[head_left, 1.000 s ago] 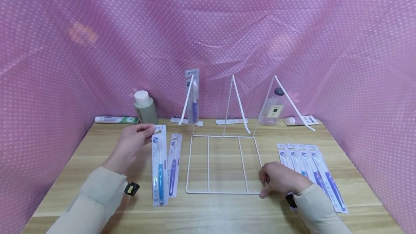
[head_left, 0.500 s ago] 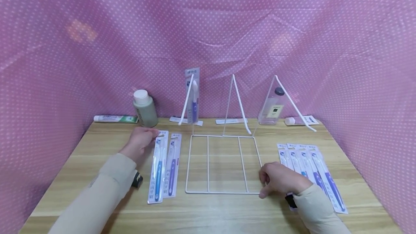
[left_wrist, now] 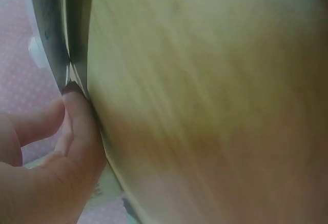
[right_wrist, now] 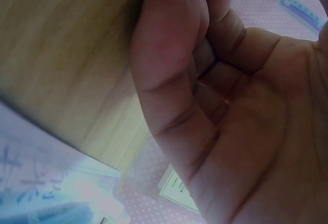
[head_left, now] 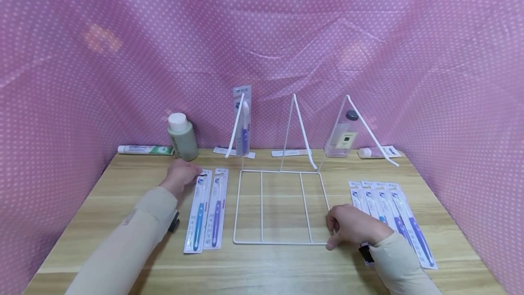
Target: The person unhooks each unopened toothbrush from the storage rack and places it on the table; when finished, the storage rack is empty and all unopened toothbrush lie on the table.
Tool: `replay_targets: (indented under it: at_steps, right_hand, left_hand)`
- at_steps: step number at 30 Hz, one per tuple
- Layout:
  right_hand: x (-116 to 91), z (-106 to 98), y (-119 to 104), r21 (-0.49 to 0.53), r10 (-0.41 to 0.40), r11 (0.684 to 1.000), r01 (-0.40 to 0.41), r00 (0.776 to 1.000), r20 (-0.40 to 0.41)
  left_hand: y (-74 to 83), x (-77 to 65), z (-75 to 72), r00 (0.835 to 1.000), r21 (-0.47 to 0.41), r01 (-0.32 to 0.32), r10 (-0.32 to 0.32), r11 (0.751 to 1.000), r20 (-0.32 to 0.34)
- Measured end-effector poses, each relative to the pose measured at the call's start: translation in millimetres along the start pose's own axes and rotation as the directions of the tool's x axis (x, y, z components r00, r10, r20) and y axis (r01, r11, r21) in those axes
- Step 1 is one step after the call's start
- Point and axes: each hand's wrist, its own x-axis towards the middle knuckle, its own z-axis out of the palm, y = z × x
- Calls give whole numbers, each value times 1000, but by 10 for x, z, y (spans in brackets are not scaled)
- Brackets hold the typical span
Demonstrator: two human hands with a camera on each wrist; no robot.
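My left hand (head_left: 181, 176) pinches the top end of a packaged blue toothbrush (head_left: 198, 217), which lies flat on the table. In the left wrist view its fingertips (left_wrist: 77, 98) meet the package's edge. Close alongside, to the right, lies a packaged purple toothbrush (head_left: 217, 213). A white wire rack (head_left: 262, 208) stands at the middle, with another packaged purple toothbrush (head_left: 245, 135) upright at its left hook. The right hand (head_left: 356, 226) grips the rack's front right corner with curled fingers; in the right wrist view the thumb (right_wrist: 169, 44) hides most of the held wire.
Several packaged toothbrushes (head_left: 417, 231) lie fanned to the right of the right hand. Along the back stand a green bottle (head_left: 184, 140) and a clear bottle (head_left: 344, 140), with toothpaste tubes (head_left: 145, 150) at the sides. Pink dotted cloth (head_left: 262, 35) encloses the table.
The left hand has lowered the blue toothbrush package to the table and shifted it slightly left. The purple one beside it has straightened a little. The right hand stays put.
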Motion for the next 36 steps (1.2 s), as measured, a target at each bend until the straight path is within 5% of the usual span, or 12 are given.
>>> replay_targets:
  at_steps: [5, 9, 11, 14, 17, 20, 23, 26, 28, 36]
  right_hand:
    - [2, 5, 5, 7, 5, 1000, -5, 1000, 2]
    - [9, 6, 16, 6, 7, 1000, -7, 1000, 5]
    - [8, -1, 19, 6, 7, 1000, -7, 1000, 7]
    - [5, -10, 21, 6, 7, 1000, -7, 1000, 10]
    - [4, -8, 18, 7, 3, 1000, -3, 1000, 9]
    - [2, 0, 12, 8, -4, 1000, 4, 1000, 6]
    - [-1, 2, 10, 9, -9, 1000, 9, 1000, 3]
    - [-7, -4, 8, 11, -7, 1000, 7, 1000, 5]
    - [-9, -10, 7, 10, -2, 1000, 2, 1000, 8]
    - [7, -5, 11, 2, -3, 1000, 3, 1000, 11]
  left_hand:
    - [41, -37, 18, 998, 135, -52, 55, 989, -19]
    - [132, -79, -15, 985, 319, -161, 173, 934, -12]
    - [250, -128, -47, 971, 337, -226, 241, 914, 0]
    - [543, -241, -80, 940, 251, -324, 340, 912, -20]
    - [903, -380, -107, 889, 102, -439, 448, 893, -99]
    - [1249, -521, -126, 826, -61, -547, 526, 835, -201]
    - [1524, -644, -122, 790, -284, -612, 551, 738, -271]
    - [1698, -694, -92, 782, -448, -621, 549, 643, -295]
    - [1760, -697, -56, 787, -511, -610, 539, 606, -300]
    - [1783, -636, 68, 818, -604, -560, 494, 567, -295]
